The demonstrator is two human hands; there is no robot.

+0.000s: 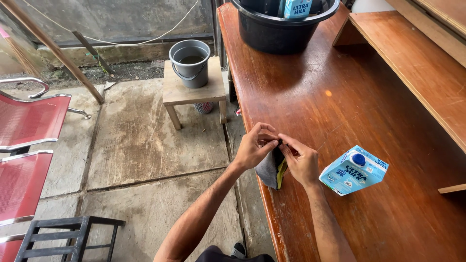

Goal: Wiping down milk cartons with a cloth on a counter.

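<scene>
1. Grey folded cloth with a yellow-green edge (270,170) hung over the near-left edge of the brown wooden worktop (340,111), pinched at its top by both hands.
2. Left hand (252,148) and right hand (302,164) each had their grip clamped on it, fingertips meeting.
3. It looked soft, limp and light; its upper hem seemed best to hold.
4. A light-blue milk carton with a blue cap (353,170) lay on its side just right of them.

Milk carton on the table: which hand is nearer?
Right. The right hand is just left of the lying carton, not touching it. The left hand sits farther left, both pinching a grey cloth.
</scene>
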